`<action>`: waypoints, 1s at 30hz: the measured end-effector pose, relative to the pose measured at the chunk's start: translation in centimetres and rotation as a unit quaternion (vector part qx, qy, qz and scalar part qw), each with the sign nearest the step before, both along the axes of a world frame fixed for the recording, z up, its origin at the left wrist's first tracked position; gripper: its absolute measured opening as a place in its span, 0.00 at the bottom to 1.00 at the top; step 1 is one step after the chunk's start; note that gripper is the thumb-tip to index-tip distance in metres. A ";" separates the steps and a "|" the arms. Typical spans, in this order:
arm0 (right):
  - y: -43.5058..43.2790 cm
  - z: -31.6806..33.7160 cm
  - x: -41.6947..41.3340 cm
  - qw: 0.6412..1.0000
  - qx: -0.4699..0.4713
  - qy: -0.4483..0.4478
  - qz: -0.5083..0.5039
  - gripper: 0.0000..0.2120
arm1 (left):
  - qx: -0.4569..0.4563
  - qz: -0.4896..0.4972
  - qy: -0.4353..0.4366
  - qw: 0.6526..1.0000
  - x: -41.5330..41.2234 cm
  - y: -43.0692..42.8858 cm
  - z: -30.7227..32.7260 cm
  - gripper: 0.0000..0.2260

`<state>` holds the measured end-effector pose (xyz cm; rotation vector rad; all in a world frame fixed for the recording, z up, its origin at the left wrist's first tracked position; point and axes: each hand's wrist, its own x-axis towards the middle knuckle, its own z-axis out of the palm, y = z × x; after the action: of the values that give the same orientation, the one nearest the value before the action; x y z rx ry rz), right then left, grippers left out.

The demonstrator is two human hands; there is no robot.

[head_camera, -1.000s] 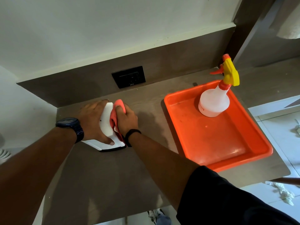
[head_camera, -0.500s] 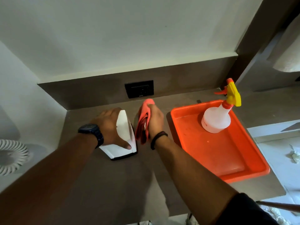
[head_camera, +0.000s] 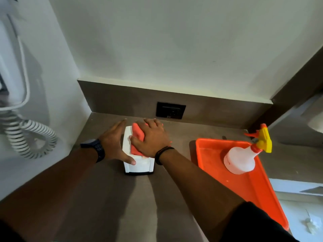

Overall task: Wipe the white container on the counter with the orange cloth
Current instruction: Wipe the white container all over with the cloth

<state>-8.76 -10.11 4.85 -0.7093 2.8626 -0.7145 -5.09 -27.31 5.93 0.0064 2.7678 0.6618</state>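
A small white container [head_camera: 139,165] with a dark base stands on the brown counter [head_camera: 108,198], near the back left corner. My left hand [head_camera: 113,142] grips its left side, thumb across the front. My right hand [head_camera: 152,137] lies flat on its top and presses the orange cloth [head_camera: 137,135] against it. Most of the container's top is hidden under the cloth and hand.
An orange tray [head_camera: 253,189] sits to the right with a white spray bottle [head_camera: 240,159] that has a yellow and orange trigger. A black wall socket [head_camera: 170,110] is behind the container. A coiled white cord [head_camera: 29,138] hangs on the left wall.
My right hand has moved with the cloth from beside the container's right face onto its top. The container now stands upright under both hands. My head has turned left.
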 end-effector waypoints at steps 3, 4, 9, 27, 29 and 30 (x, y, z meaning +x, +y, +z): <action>-0.2 0.1 0.2 0.999 0.031 0.024 0.024 0.30 | 0.016 -0.019 0.000 1.000 -0.3 -0.1 0.0 0.67; -0.1 0.1 0.3 0.998 0.038 0.035 0.037 0.30 | 0.018 -0.037 0.010 0.999 -0.4 0.1 0.0 0.64; 0.6 0.2 0.0 0.997 0.039 0.034 0.062 0.28 | 0.018 -0.068 0.048 0.996 -0.6 0.3 -0.7 0.60; 1.1 0.1 -1.3 1.000 -0.006 -0.021 -0.011 0.24 | -0.062 -0.072 0.025 0.995 -1.1 0.8 -1.0 0.60; 0.3 0.3 -1.2 0.999 -0.010 -0.025 -0.018 0.23 | -0.060 -0.069 0.029 0.995 -1.1 0.7 -1.1 0.60; 0.0 0.3 -1.0 1.000 -0.012 -0.020 -0.009 0.23 | -0.061 -0.068 0.030 0.995 -1.0 0.6 -1.2 0.60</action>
<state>-9.71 -10.13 5.19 -0.6657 2.8324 -0.7592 -6.09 -26.74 4.77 0.1892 2.8300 0.4656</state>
